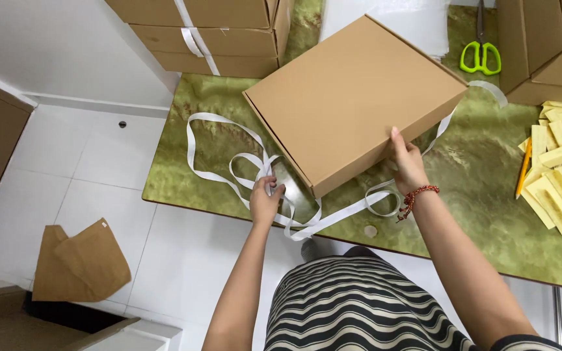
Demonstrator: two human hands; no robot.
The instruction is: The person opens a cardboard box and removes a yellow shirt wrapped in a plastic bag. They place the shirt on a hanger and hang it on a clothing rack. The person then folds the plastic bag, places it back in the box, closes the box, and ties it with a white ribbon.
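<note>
1. You stand at a green marbled table (489, 188) above a white tiled floor (73, 162); a crumpled sheet of brown paper (82, 263) lies on the tiles at your lower left.
2. Packages: a stack of flat brown cartons (229, 32) bound with white strap sits at the table's far edge; more brown cartons (548, 52) stand at the far right; green-handled scissors (481, 55) lie between the two; a heap of pale yellow strips (561, 162) covers the right side, with an orange pencil (523, 168) just beside it.
3. The flat brown cardboard box (352, 97) sits closed near the table's middle, tilted up off the surface on your near side; its long axis runs from near left to far right, one corner pointing toward your left hand.
4. Your right hand (408, 166) presses on the box's near edge, fingers spread narrowly on the cardboard.
5. Your left hand (265, 198) pinches the white strap ribbon (216, 175), which loops loosely over the table and passes under the box.
</note>
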